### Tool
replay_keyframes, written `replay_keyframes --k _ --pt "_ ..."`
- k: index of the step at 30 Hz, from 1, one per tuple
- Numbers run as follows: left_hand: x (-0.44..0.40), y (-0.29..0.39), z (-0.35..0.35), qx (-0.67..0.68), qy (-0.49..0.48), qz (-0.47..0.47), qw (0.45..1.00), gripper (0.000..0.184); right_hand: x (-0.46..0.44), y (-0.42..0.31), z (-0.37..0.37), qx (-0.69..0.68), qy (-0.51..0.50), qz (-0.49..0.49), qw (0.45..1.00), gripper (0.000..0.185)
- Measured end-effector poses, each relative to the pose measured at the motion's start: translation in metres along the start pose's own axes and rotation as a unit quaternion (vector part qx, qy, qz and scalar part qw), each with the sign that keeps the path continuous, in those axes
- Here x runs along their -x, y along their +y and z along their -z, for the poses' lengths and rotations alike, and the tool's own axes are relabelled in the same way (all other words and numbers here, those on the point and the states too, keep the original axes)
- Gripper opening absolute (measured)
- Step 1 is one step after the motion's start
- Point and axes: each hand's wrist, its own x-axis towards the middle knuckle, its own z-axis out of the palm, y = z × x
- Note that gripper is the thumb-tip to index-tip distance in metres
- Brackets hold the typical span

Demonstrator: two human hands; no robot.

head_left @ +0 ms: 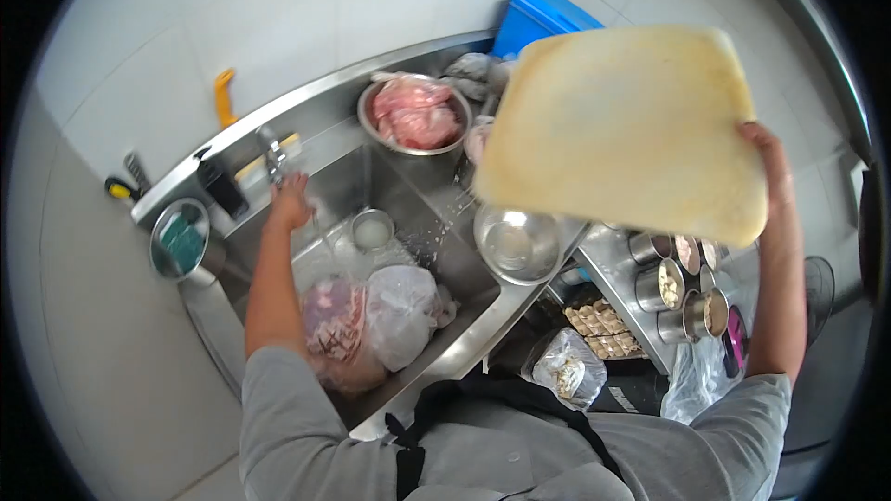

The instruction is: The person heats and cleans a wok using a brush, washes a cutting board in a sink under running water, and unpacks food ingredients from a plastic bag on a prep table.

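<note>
My right hand [765, 150] grips the right edge of a large, yellow-stained cutting board [622, 130], which is held up tilted above the counter. At the back of the sink, my left hand [291, 201] is closed at the metal tap [272, 150]; a thin stream of water seems to fall beside it. Below in the sink [445, 292], a bag of raw meat [334, 315] lies against a white plastic bag [401, 315]. A small round bowl [372, 229] sits behind them.
A steel bowl of raw meat [418, 113] stands on the sink's back rim. An upright steel bowl [517, 243] rests at the right rim. Left is a container with a green scrubber [183, 243]. Several metal food pots [661, 286] and egg trays [603, 329] are at right.
</note>
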Motion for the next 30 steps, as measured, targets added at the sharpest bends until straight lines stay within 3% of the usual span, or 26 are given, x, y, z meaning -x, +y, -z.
replay_keyframes --k 2,4,6,8,9,10,11,12,13,14,15,16,17,18,20,23,26,28,30 --pt "-0.007 -0.012 -0.012 -0.027 -0.044 -0.033 0.998 0.082 -0.012 -0.033 0.039 0.054 0.038 0.036 0.997 0.034" --pt "0.003 0.012 0.004 -0.049 -0.025 0.022 0.998 0.076 -0.045 -0.062 0.088 0.099 0.076 0.049 0.991 0.035" --pt "0.023 0.046 0.010 0.042 0.008 0.090 0.995 0.074 -0.090 -0.088 0.135 0.147 0.096 0.067 0.982 0.035" --pt "0.040 0.055 -0.028 0.076 -0.016 0.061 0.995 0.073 -0.141 -0.101 0.168 0.201 0.126 0.078 0.968 0.036" --pt "0.059 0.072 -0.030 0.119 -0.073 0.078 0.987 0.075 -0.171 -0.104 0.184 0.225 0.139 0.092 0.960 0.037" --pt "0.066 0.056 -0.077 0.183 -0.134 0.099 0.969 0.076 -0.211 -0.101 0.209 0.251 0.114 0.105 0.955 0.034" --pt "0.087 0.057 -0.106 0.189 -0.129 0.083 0.970 0.076 -0.253 -0.096 0.232 0.275 0.087 0.122 0.950 0.032" --pt "0.110 0.089 -0.082 0.248 -0.222 0.199 0.922 0.073 -0.285 -0.089 0.244 0.270 0.088 0.120 0.951 0.032" --pt "0.135 0.080 -0.117 0.200 -0.202 0.150 0.947 0.073 -0.316 -0.081 0.252 0.335 0.108 0.119 0.928 0.030" --pt "0.164 0.085 -0.136 0.155 -0.203 0.167 0.952 0.074 -0.348 -0.077 0.259 0.402 0.124 0.121 0.899 0.029" --pt "0.198 0.069 -0.178 0.237 -0.219 0.234 0.917 0.076 -0.382 -0.071 0.269 0.404 0.118 0.121 0.899 0.029" --pt "0.214 0.103 -0.150 0.202 -0.253 0.297 0.898 0.077 -0.421 -0.064 0.280 0.443 0.099 0.133 0.881 0.028" --pt "0.230 0.143 -0.111 0.167 -0.285 0.358 0.873 0.078 -0.452 -0.061 0.286 0.481 0.079 0.146 0.861 0.027" --pt "0.251 0.155 -0.114 0.177 -0.270 0.380 0.867 0.078 -0.477 -0.060 0.286 0.480 0.069 0.151 0.861 0.027" --pt "0.301 0.173 -0.127 0.189 -0.254 0.412 0.854 0.078 -0.524 -0.057 0.283 0.555 0.039 0.193 0.808 0.029" --pt "0.342 0.187 -0.138 0.270 -0.215 0.423 0.838 0.079 -0.577 -0.060 0.280 0.502 -0.027 0.171 0.848 0.032" --pt "0.350 0.222 -0.131 0.165 -0.265 0.448 0.838 0.081 -0.620 -0.064 0.267 0.540 -0.037 0.207 0.815 0.036" --pt "0.310 0.288 -0.077 0.120 -0.219 0.572 0.781 0.085 -0.637 -0.065 0.255 0.519 -0.059 0.202 0.828 0.036" --pt "0.300 0.307 -0.080 0.114 -0.222 0.607 0.755 0.087 -0.669 -0.059 0.249 0.502 -0.087 0.196 0.838 0.037"
